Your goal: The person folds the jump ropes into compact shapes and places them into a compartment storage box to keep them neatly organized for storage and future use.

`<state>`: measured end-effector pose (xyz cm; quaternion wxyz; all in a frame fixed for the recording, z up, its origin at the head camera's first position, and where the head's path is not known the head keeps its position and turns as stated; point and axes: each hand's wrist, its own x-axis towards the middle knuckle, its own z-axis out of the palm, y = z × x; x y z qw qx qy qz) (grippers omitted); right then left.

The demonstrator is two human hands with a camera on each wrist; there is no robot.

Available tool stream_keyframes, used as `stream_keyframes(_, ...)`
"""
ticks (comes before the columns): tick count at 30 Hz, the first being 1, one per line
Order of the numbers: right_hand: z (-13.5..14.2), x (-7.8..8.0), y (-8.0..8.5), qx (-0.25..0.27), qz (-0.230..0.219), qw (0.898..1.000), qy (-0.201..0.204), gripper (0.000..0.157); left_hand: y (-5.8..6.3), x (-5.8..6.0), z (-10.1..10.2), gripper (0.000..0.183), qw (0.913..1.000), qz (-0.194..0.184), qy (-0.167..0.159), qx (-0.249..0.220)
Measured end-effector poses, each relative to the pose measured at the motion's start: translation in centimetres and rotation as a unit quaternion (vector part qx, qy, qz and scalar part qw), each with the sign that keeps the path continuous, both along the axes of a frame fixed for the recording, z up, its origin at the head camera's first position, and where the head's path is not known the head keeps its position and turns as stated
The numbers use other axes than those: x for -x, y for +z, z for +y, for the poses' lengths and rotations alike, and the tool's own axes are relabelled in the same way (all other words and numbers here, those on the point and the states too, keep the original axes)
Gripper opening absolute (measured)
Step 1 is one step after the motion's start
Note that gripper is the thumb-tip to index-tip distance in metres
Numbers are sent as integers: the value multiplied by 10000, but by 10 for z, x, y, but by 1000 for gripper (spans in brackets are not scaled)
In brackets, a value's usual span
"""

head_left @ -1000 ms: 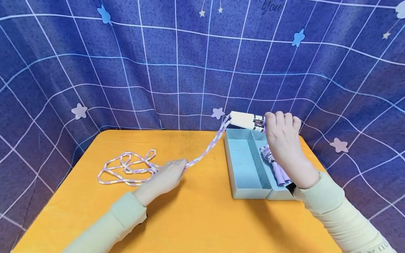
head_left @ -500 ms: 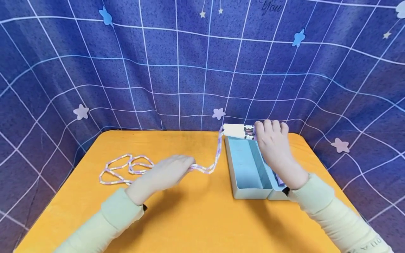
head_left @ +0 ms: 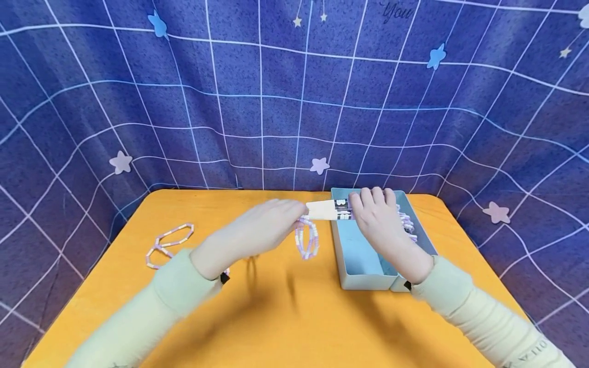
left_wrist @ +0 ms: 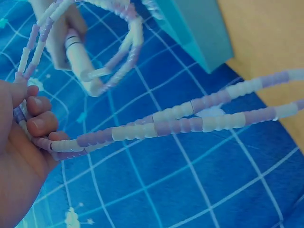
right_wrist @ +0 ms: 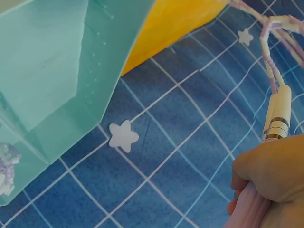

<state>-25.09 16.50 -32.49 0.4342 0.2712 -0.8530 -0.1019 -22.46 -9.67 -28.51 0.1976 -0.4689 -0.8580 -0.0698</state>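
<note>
A purple-and-white beaded jump rope is stretched between the two hands. My right hand point(head_left: 379, 220) grips its two white handles point(head_left: 322, 210) side by side, held above the box. Curled fingers of my left hand point(left_wrist: 28, 128) hold the doubled beaded cord point(left_wrist: 180, 127) in the left wrist view. In the head view that hand is close to the handles' cord ends, with a small loop of cord point(head_left: 307, 248) hanging below it. More of the jump rope point(head_left: 177, 235) lies looped on the table at the left, partly hidden by the left arm.
A light blue box point(head_left: 368, 282) with two long compartments stands at the right of the orange table point(head_left: 294, 327). Its right compartment holds another purple-and-white beaded bundle point(head_left: 407, 225), partly behind the right hand. A blue gridded curtain point(head_left: 276, 117) hangs behind.
The left hand has moved right and up towards the handles, gathering a loop. The right hand has lowered and moved left. Less rope shows on the table.
</note>
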Motion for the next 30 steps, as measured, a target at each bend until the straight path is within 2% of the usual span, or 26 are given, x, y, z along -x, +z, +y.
stream_keyframes(3, -4, -3, 0, -121, -84, 9998, 105, 29, 9, 3, 10, 6, 9996, 190, -148, -128)
stream_keyframes(6, -7, -7, 0, -202, -102, 9994, 244, 33, 15, 7, 18, 6, 9991, 226, -157, -314)
stream_keyframes(12, -14, -11, 2, -62, 161, 9971, 739, 27, 20, 17, 21, 13, 9976, -195, 142, -643)
stream_keyframes(18, -16, -16, 7, 12, 62, 9948, 1020, 16, 24, 30, 18, 15, 9940, -671, 485, -716)
stream_keyframes(24, -16, -19, 10, -313, 0, 9947, 984, 41, 25, 37, 20, 18, 9909, -1072, 493, -650)
stream_keyframes(30, -16, -18, 9, -344, 173, 9931, 1111, 44, 22, 42, 21, 18, 9911, -1082, 461, -630)
